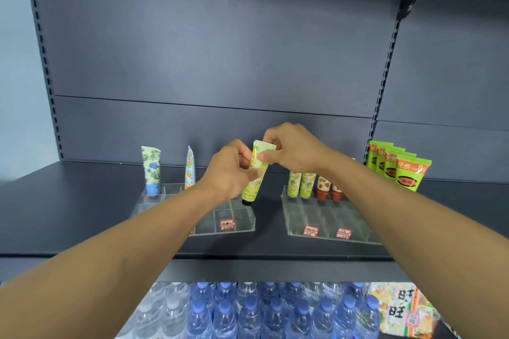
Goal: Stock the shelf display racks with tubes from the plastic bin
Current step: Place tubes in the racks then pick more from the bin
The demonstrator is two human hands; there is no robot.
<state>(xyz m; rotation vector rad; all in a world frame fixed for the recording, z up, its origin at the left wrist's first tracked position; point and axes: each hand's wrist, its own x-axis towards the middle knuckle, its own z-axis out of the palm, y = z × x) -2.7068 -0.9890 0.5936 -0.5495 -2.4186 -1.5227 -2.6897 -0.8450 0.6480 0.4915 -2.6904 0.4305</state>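
Tube (254,173) pinched by both hands (230,170) (292,150) | racks (237,224) below mostly unfilled | six tubes placed

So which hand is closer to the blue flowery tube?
Left. The left hand holds the yellow tube just right of the blue flowery tube; the right hand pinches the yellow tube's top, farther right.

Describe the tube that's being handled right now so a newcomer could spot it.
On the dark shelf, find the left clear rack. Above its rear right compartments, both hands pinch a yellow pineapple-print tube, cap down. It alone is held; the others stand in the racks.
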